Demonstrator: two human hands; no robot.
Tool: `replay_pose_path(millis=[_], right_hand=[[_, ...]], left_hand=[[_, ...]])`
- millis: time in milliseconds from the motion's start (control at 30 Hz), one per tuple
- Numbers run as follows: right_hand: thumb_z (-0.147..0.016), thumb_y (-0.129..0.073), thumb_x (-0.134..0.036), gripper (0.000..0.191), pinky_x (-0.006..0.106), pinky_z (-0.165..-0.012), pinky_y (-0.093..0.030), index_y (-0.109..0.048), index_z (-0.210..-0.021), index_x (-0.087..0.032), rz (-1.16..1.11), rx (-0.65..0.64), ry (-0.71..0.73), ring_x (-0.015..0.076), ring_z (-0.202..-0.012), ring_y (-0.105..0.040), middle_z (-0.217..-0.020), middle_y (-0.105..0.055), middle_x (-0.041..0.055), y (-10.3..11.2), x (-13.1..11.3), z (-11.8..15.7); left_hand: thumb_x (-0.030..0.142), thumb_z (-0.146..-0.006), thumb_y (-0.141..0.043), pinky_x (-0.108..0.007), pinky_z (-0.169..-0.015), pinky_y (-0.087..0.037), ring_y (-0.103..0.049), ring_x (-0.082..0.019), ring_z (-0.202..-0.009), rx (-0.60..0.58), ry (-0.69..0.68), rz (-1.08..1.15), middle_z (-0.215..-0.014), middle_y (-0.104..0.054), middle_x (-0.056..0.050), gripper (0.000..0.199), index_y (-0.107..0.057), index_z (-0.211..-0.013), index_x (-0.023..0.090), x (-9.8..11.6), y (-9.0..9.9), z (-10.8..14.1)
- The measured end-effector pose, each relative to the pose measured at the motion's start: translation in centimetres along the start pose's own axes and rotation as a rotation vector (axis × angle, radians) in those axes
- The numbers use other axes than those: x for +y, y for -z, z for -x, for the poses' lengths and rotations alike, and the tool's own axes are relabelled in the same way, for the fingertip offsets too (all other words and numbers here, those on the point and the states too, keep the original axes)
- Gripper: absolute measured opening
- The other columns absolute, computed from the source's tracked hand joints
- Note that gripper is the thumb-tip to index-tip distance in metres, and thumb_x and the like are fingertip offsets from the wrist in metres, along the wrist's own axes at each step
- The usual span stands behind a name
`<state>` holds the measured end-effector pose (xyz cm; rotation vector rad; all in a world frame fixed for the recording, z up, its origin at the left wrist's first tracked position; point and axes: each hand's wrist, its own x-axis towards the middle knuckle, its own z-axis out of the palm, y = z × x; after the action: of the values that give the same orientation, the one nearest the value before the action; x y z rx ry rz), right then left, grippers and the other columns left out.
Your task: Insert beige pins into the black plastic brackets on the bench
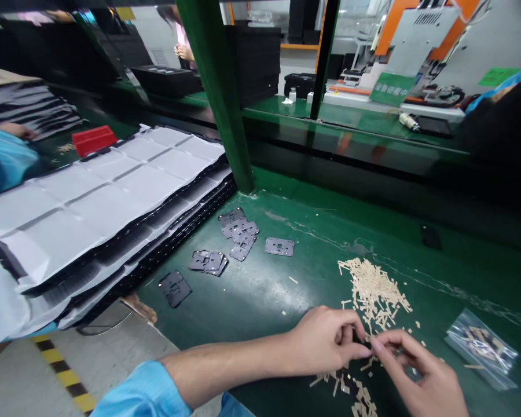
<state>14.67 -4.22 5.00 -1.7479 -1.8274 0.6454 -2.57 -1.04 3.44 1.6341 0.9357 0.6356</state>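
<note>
Two close pinches meet, left hand [316, 341] and right hand [425, 370]; any held piece is too small to tell. Fine fingertip work, wanting a light grip. Pale strips [375, 286] lie just beyond, plastic bag [481, 347] rightward, black plates [208, 262] toward the desk's [243, 307] left edge.

Open passage: bare green tabletop [252, 301], centre, between the scattered flat black plates [208, 262] on the left and the heap of small beige strips [373, 289] on the right. Obstacles: green metal post [223, 98], upright at the far edge; stacked black trays with white liners [113, 197], bounding the left; clear plastic bag [481, 347], near right.
</note>
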Motion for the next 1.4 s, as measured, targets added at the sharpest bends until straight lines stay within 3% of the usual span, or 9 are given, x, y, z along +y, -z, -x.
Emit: replay_pose_path(millis=[133,300,433,533,667,933,1400], right_hand=[[-0.077,-0.051,-0.049,0.031,0.018,-0.044,-0.038,-0.057,-0.068,-0.020,-0.003,-0.037,0.047,0.0099,-0.043,-0.047,-0.057,-0.056,-0.0024,-0.09,0.13,-0.04],[-0.076,-0.055,-0.046,0.026,0.018,-0.040,-0.040,-0.058,-0.075,-0.020,0.020,0.036,0.074,0.0098,-0.042,-0.049,-0.061,-0.059,-0.0012,-0.35,0.61,0.10],[-0.078,-0.056,-0.037,0.018,0.022,-0.051,-0.045,-0.061,-0.079,-0.020,0.020,0.173,0.213,0.0134,-0.056,-0.056,-0.078,-0.063,0.0043,-0.63,0.17,0.29],[-0.078,-0.057,-0.031,0.013,0.024,-0.056,-0.046,-0.063,-0.081,-0.020,0.018,0.181,0.336,0.0166,-0.066,-0.059,-0.085,-0.063,0.0058,-0.77,-0.09,0.32],[-0.078,-0.058,-0.028,0.010,0.026,-0.055,-0.046,-0.063,-0.081,-0.020,0.025,0.185,0.380,0.0170,-0.065,-0.059,-0.083,-0.063,0.0053,-0.84,0.09,0.32],[-0.075,-0.061,-0.022,0.006,0.030,-0.066,-0.046,-0.062,-0.080,-0.020,0.056,0.214,0.470,0.0201,-0.076,-0.060,-0.081,-0.064,0.0048,-0.77,0.25,0.32],[-0.075,-0.058,-0.019,0.003,0.029,-0.068,-0.048,-0.060,-0.078,-0.019,0.114,0.219,0.543,0.0175,-0.069,-0.061,-0.077,-0.063,0.0040,-0.90,0.06,0.13]], left_hand=[[0.019,-0.082,-0.049,-0.016,-0.052,-0.036,-0.044,-0.007,-0.053,0.006,-0.005,0.202,-0.058,-0.048,0.004,0.013,-0.061,-0.081,0.015,0.21,-0.02,-0.07],[0.015,-0.080,-0.051,-0.016,-0.053,-0.037,-0.046,-0.008,-0.054,0.072,-0.031,0.223,-0.059,-0.050,0.003,0.011,-0.061,-0.081,0.013,0.21,-0.34,-0.02],[0.014,-0.081,-0.048,-0.017,-0.055,-0.039,-0.048,-0.009,-0.057,0.133,-0.104,0.063,-0.064,-0.055,0.000,0.014,-0.062,-0.081,0.014,0.23,-0.46,0.17],[0.013,-0.081,-0.047,-0.019,-0.062,-0.041,-0.050,-0.011,-0.061,0.175,-0.204,-0.125,-0.069,-0.059,-0.002,0.015,-0.063,-0.082,0.014,0.20,-0.41,0.29],[0.012,-0.081,-0.046,-0.021,-0.066,-0.042,-0.054,-0.012,-0.067,0.177,-0.298,-0.237,-0.073,-0.061,-0.004,0.018,-0.063,-0.083,0.012,0.04,-0.40,0.31],[0.011,-0.081,-0.048,-0.019,-0.059,-0.041,-0.051,-0.010,-0.060,0.214,-0.275,-0.233,-0.066,-0.059,-0.002,0.017,-0.065,-0.079,0.011,0.02,-0.57,0.33],[0.011,-0.082,-0.046,-0.021,-0.063,-0.043,-0.051,-0.011,-0.061,0.176,-0.268,-0.189,-0.068,-0.061,-0.003,0.021,-0.067,-0.082,0.012,-0.40,-0.69,0.27]])
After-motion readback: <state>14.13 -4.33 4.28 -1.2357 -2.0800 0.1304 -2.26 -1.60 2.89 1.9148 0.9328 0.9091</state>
